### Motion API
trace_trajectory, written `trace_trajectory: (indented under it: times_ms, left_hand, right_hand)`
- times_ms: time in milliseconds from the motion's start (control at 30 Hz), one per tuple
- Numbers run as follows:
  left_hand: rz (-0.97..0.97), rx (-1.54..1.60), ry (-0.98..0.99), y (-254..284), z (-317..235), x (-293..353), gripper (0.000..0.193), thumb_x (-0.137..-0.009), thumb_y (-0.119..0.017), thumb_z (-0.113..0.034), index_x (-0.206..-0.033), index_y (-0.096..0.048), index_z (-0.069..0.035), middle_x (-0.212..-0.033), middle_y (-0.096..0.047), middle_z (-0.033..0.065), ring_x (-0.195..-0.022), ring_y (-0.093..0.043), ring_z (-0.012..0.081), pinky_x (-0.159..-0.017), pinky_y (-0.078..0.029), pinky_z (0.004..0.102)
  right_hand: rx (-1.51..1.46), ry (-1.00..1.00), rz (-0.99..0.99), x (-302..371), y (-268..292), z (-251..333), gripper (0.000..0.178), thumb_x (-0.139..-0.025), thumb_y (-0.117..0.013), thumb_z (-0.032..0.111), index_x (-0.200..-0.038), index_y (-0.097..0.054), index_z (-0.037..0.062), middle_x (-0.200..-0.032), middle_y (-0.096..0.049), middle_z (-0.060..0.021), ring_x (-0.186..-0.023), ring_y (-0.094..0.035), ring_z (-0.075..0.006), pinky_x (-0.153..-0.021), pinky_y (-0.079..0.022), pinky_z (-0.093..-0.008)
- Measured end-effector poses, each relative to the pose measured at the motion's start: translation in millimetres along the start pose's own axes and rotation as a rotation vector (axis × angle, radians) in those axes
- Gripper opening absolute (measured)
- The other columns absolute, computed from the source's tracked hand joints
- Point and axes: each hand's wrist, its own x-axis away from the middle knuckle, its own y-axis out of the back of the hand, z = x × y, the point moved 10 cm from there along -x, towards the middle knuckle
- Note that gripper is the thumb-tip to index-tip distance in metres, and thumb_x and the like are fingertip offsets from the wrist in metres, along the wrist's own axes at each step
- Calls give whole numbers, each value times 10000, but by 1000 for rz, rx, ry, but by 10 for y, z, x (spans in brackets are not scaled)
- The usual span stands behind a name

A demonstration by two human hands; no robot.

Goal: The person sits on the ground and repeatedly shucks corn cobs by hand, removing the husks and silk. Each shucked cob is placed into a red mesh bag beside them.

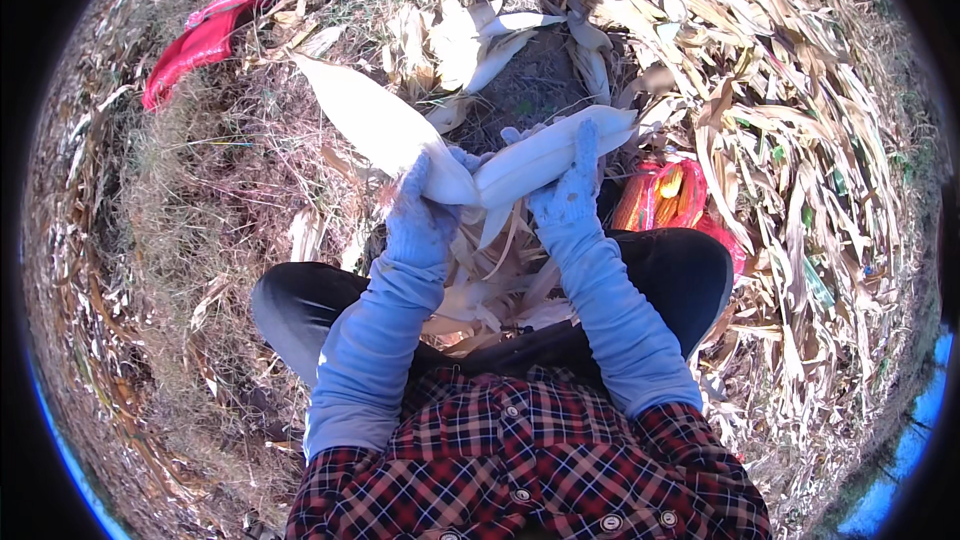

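Both my hands wear pale knit gloves and meet in front of my crossed legs. My right hand (568, 198) is wrapped around a pale corn ear in its husk (540, 155), its tip pointing to the upper right. My left hand (418, 212) grips a broad, whitish corn husk (375, 120), which stretches to the upper left and is washed out by sunlight. Husk and ear meet between my hands; whether they are still joined is unclear. A loose strip of husk (494, 225) hangs below. The far fingers of both hands are partly hidden.
Beside my right knee, a red mesh bag (700, 190) holds orange-yellow corn. Another red bag (195, 55) lies at the far left on dry grass. Husked-looking pale leaves (460, 45) lie ahead, and a heap of dry corn stalks (740, 50) spreads along the right.
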Motion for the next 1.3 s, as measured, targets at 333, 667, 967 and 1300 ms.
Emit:
trace_trajectory:
  times_ms: [333,667,967,1300]
  left_hand:
    - [181,-415,-28,-359,-129,99,523,-968,-659,-379,-1291,-604,27,-1251,-657,198,-1158,-664,329,-1031,-544,490]
    - [-186,223,-4,-8,42,74,222,-1071,-496,-256,-999,-630,-93,-667,-457,-9,-621,-516,182,-858,-578,403]
    - [-199,314,164,-66,139,158,281,-1114,-434,-271,-971,-611,-106,-599,-337,-58,-515,-388,101,-655,-504,308]
    - [-113,-639,51,-71,-107,62,460,-955,-723,-54,-1386,-569,-21,-969,-687,58,-845,-685,156,-856,-599,343]
  right_hand:
    - [0,-58,14,-112,136,-56,521,-968,-675,533,-1159,-552,64,-957,-607,-112,-1011,-648,-355,-1029,-529,-592]
    - [0,-112,-29,-162,224,-244,601,-911,-681,628,-1042,-615,45,-894,-639,-131,-967,-671,-393,-978,-530,-590]
    - [-29,-108,137,-107,-18,-214,553,-911,-706,562,-1064,-565,50,-855,-595,-90,-782,-611,-251,-1002,-525,-545]
    - [228,-37,-81,-95,212,-109,589,-961,-667,572,-1313,-521,123,-1098,-613,-156,-1017,-635,-311,-1066,-490,-529]
